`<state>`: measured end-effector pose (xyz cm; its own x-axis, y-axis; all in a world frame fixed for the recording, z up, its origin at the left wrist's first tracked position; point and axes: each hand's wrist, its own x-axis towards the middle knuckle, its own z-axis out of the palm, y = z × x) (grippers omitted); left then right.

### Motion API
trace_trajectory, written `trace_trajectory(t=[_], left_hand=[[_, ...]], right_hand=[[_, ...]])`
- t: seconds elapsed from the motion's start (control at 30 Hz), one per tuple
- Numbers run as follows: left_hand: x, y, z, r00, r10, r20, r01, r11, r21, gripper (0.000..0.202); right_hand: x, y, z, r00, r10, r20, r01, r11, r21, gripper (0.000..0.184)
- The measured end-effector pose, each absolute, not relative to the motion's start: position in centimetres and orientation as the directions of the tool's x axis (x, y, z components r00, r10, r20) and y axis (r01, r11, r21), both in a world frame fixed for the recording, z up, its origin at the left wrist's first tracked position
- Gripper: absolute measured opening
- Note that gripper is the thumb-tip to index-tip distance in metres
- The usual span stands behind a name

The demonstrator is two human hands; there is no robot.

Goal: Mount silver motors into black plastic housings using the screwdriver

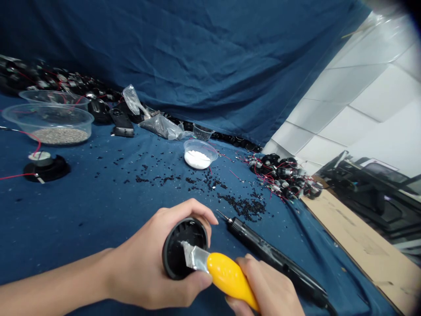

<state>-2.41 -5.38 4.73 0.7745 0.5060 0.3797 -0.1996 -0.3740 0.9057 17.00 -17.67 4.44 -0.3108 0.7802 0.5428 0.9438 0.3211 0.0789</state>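
My left hand is wrapped round a round black plastic part, its open face turned up towards me. My right hand grips the yellow handle of a utility knife. The knife's metal blade holder reaches into the black part's opening. Just right of my hands a black electric screwdriver lies on the blue cloth, its tip pointing up and left.
Small black screws lie scattered over the cloth. A small clear cup of white bits, a clear bowl of grey bits, a black disc with red wires, a pile of wired black parts and cardboard surround them.
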Motion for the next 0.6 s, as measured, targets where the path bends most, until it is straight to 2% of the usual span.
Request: trace_trajectory(t=[0.2, 0.43, 0.6], left_hand=[[-2.3, -5.5, 5.2, 0.783, 0.523, 0.337, -0.185, -0.321, 0.929, 0.044], [-2.3, -5.7, 5.3, 0.791, 0.557, 0.255, -0.124, -0.262, 0.957, 0.041], [-2.3, -5.6, 5.5, 0.78, 0.572, 0.255, -0.112, -0.273, 0.955, 0.038]], right_hand=[[16.8, -17.6, 4.5, -0.305, 0.76, 0.574, 0.945, 0.314, 0.087, 0.038], [17.0, -17.5, 3.7, -0.289, 0.781, 0.554, 0.947, 0.319, 0.044, 0.036], [17.2, -17.8, 3.3, -0.292, 0.802, 0.521, 0.946, 0.321, 0.036, 0.034]])
